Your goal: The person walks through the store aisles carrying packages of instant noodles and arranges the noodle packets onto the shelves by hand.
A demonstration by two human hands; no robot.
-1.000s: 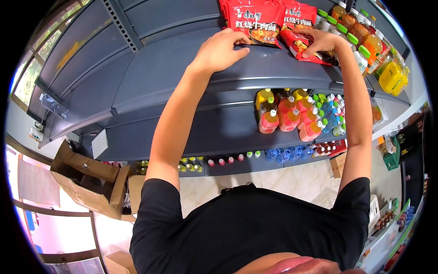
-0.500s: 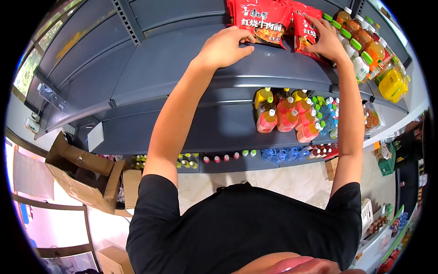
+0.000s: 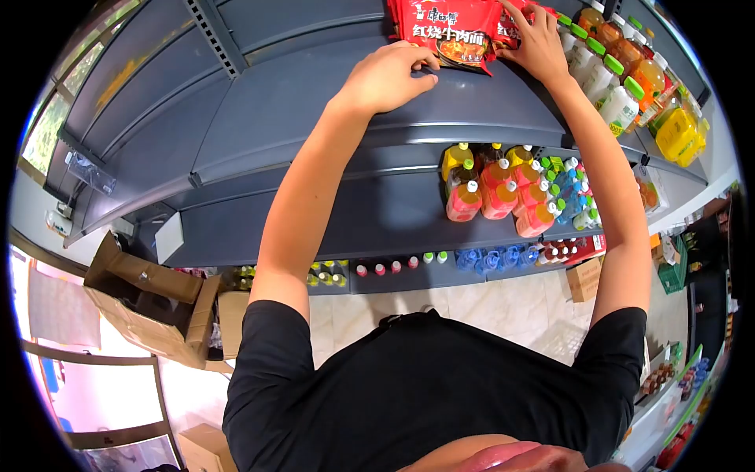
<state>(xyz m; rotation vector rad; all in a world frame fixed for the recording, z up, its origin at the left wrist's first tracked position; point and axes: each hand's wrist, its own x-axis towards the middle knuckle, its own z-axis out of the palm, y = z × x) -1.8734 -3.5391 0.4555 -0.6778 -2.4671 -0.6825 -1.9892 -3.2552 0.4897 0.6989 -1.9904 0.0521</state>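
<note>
Red instant noodle packets point(image 3: 448, 35) stand in a row at the back of the upper shelf, their fronts toward me. My left hand point(image 3: 389, 77) is at the lower left of the front packet, fingers curved and thumb apart; its fingertips are at the packet's edge, and I cannot make out firm contact. My right hand point(image 3: 541, 46) spans another red noodle packet point(image 3: 506, 30) at the right of the row, thumb at its lower edge and fingers over its upper part. That packet is partly hidden by the hand.
Bottles with green caps point(image 3: 621, 106) and yellow bottles point(image 3: 680, 138) stand right of my right hand. Pink drink bottles point(image 3: 497, 193) fill part of the shelf below. An open cardboard box point(image 3: 145, 303) sits at lower left. The upper shelf's front edge point(image 3: 377, 141) runs beneath my forearms.
My right hand has moved left, and the right noodle packet has shifted left with it, closer against the front packet. My left hand has hardly moved.
</note>
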